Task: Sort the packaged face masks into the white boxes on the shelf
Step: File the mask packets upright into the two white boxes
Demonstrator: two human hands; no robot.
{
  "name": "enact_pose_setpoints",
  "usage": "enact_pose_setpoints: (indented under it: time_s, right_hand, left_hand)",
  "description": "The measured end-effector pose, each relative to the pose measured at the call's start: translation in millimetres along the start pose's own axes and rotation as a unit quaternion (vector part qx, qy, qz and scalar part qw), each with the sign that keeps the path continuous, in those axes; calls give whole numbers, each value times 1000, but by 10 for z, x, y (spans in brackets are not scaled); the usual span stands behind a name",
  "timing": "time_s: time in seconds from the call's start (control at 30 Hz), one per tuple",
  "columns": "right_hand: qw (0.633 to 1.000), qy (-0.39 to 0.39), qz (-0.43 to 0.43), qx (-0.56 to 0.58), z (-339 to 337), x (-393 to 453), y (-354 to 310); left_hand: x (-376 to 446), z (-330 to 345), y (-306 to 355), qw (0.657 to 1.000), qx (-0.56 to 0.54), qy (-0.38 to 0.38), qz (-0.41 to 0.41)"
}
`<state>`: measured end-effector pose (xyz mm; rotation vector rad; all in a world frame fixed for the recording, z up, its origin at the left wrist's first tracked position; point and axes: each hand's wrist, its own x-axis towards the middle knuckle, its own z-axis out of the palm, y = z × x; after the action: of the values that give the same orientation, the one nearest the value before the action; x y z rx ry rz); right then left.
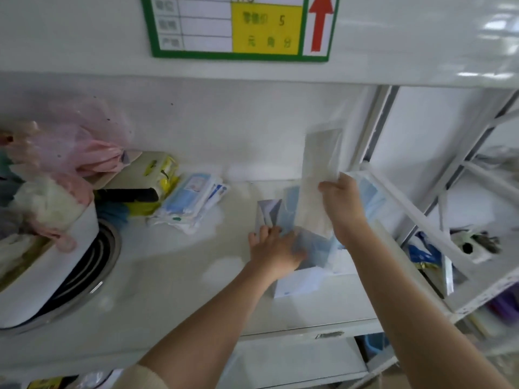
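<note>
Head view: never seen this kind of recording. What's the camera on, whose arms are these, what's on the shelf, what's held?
There is no machine here. The one wide-angle camera sits on a person's head and looks down at their own bare arms, which reach onto a white shelf. The right hand grips a clear packet of face masks and holds it up over an open white box. The left hand rests on the bluish packets already in that box; how its fingers lie is blurred. Further left lies a loose pile of packaged masks, then pink plastic bags. A price label hangs above.
</note>
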<state>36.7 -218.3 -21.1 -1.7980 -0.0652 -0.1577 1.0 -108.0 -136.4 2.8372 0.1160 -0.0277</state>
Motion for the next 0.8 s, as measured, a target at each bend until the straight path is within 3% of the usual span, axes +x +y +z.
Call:
enact_pose_setpoints:
  time_s: [0.13,0.3,0.5,0.7,0.8]
  right_hand:
    - [992,-38,-15,-123,159,-77,113]
    - [978,-84,30,-188,316,-87,264]
    - [963,-45,10,-265,264,0,320]
    - [921,-194,30,-337,521,-104,330]
    - [917,-190,41,-348,681,-98,447]
  left_hand:
    - [-28,-11,-128,994,-42,103,13]
    - [-92,-29,-369,981,-109,157,-11]
    - [-161,-39,-432,951,-279,130,-16]
    - [-172,-3,-380,935,-325,123,-66]
    - [-177,-5,-388,939,-315,116,-75]
